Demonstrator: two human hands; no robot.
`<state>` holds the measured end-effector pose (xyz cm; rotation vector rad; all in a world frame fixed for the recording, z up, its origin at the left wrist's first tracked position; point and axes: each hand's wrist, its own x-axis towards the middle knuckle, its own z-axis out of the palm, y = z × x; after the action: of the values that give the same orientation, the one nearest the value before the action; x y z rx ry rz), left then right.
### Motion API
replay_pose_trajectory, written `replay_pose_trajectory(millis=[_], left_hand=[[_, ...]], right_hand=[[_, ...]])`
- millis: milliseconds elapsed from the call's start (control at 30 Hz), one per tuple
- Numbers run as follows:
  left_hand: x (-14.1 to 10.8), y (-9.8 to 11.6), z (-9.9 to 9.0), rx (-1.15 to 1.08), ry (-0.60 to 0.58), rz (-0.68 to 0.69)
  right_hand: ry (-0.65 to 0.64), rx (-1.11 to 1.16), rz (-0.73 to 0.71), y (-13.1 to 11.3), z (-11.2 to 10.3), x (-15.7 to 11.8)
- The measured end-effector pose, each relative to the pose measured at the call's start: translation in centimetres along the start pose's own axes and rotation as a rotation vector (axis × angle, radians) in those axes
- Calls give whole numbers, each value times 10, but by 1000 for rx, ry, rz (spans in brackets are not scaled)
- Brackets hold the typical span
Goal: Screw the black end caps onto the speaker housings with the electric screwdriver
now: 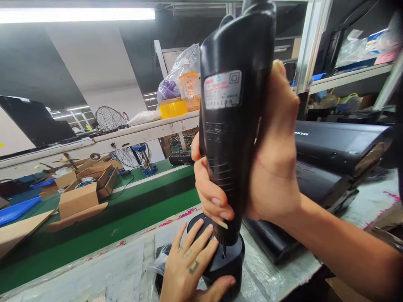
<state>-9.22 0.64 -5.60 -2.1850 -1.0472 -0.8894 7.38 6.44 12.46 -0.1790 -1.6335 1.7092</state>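
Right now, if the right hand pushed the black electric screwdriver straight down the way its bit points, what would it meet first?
The right hand holds the electric screwdriver upright, bit down. The bit tip appears to be at the top of the round black part steadied by the left hand; that comes first.

Right hand clenched, upright; left hand flat, fingers spread.

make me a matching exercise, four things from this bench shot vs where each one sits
Things:
1. black electric screwdriver
2. round black device
3. yellow plastic tub
4. open cardboard box

Places:
a. on the green conveyor belt
b. gripped upright in the right hand
c. up on the white shelf
d. under the left hand

Pairs: 1-b, 2-d, 3-c, 4-a
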Motion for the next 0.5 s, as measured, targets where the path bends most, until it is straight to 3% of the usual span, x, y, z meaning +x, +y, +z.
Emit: replay_pose_trajectory(millis=[233,367,500], left_hand=[[8,0,-2,-53,17,17],[10,2,-5,-45,-63,-6],[12,4,-6,-53,-49,-42]], right_hand=[[-145,66,41,13,-3,1],[-191,129,38,8,-1,1],[-297,83,106,6,-6,-2]])
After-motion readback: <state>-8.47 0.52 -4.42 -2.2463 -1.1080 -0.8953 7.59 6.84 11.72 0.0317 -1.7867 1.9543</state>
